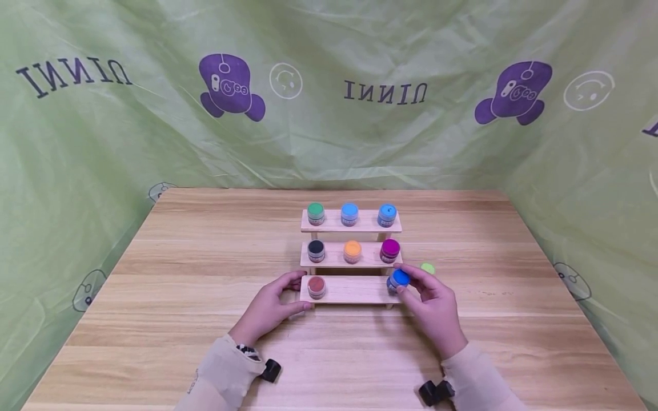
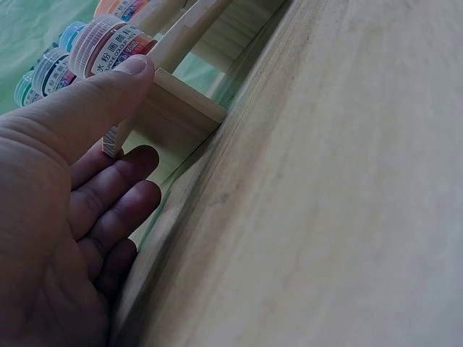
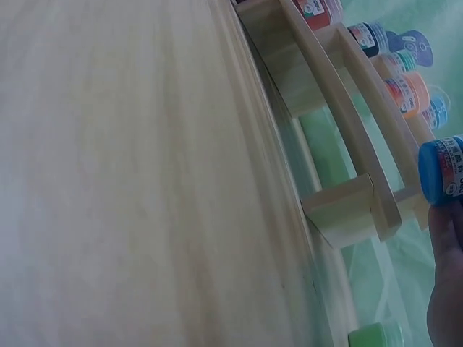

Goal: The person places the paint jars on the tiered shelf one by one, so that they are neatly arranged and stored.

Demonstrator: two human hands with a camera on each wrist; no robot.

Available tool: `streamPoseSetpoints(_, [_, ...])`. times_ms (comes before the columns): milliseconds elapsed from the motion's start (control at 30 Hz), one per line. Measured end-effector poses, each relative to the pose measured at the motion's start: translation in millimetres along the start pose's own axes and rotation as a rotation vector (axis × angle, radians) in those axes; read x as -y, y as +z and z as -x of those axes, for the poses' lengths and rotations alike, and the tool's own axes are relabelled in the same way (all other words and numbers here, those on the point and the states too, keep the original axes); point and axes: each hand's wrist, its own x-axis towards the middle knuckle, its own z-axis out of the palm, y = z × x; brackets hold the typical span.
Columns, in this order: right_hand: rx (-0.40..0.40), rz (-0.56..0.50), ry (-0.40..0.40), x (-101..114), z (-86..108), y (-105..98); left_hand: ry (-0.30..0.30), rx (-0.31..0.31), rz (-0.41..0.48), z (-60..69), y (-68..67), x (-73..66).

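A three-step wooden rack (image 1: 354,290) carries small paint jars. My left hand (image 1: 269,305) grips the left end of its lowest step, the thumb on the front edge and the fingers behind, beside a brown-red paint jar (image 1: 316,287). At that step's right end, my right hand (image 1: 434,305) pinches a blue paint jar (image 1: 398,278) between thumb and fingers. The right wrist view shows this blue jar (image 3: 441,170) tilted above the step; only part of the hand (image 3: 447,282) is visible there.
Black (image 1: 316,250), orange (image 1: 352,251) and purple (image 1: 390,250) jars stand on the middle step. Green (image 1: 316,213), light blue (image 1: 349,214) and blue (image 1: 387,214) jars are on top. A light green jar (image 1: 428,268) sits right of the rack, partly behind the right hand.
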Motion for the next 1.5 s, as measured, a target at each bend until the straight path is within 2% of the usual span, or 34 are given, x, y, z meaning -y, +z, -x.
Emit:
streamPoseSetpoints(400, [0.076, -0.008, -0.011, -1, 2.7, 14, 0.0, 0.0, -0.001, -0.5, 0.5, 0.4])
streamPoseSetpoints(633, [0.132, -0.018, 0.01, -1, 0.6, 26, -0.013, -0.001, 0.006, 0.0, -0.2, 0.5])
streamPoseSetpoints(1067, [0.185, -0.04, 0.025, 2, -0.2, 40, 0.014, -0.001, 0.015, -0.6, 0.4, 2.5])
streamPoseSetpoints(1500, [0.225, 0.032, 0.042, 3, -4.0, 49, 0.016, -0.003, 0.009, -0.8, 0.6, 2.6])
